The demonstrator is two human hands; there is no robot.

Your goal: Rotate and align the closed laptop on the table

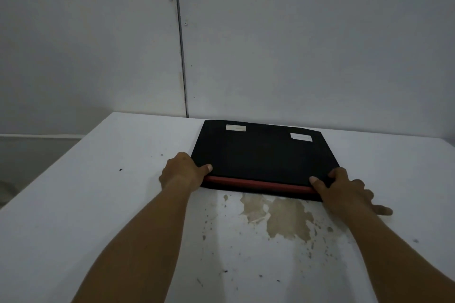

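Note:
A closed black laptop (263,155) lies flat on the white table (98,204), near the far edge by the wall. A red strip runs along its near edge, and two pale stickers sit on its lid at the far side. My left hand (182,172) grips the near left corner, thumb on top of the lid. My right hand (344,189) grips the near right corner, thumb on the lid and fingers spread over the table beside it. The laptop sits slightly skewed, its right side nearer to me.
A brownish patch of worn paint (283,216) with dark specks marks the table just in front of the laptop. A grey panelled wall (295,44) stands right behind the table. The table's left edge drops off to the floor (29,155).

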